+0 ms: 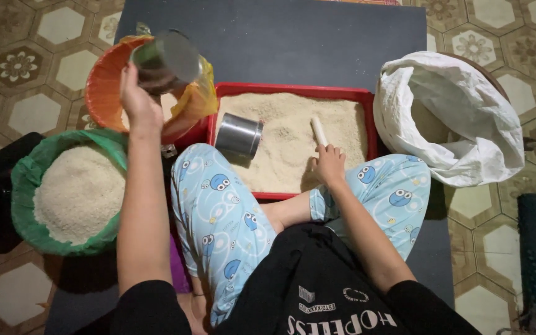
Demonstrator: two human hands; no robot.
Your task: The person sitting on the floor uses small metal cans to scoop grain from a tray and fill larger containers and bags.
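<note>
Seated person at a red tray (293, 90) of rice grain on a dark mat (317, 43). The left hand (136, 102) is clamped on a metal can (167, 61), tilted over an orange basin (103, 87) lined with a yellow plastic bag (201, 96), beyond the tray's left edge. The right hand (329, 164) rests on the grain near the tray's front edge, fingers closed on a short white stick (319, 131). A second metal can (239, 134) lies on its side in the tray's left part. A green-lined bowl of rice (69, 192) sits on the floor at left; a white sack (451, 118) stands at right.
</note>
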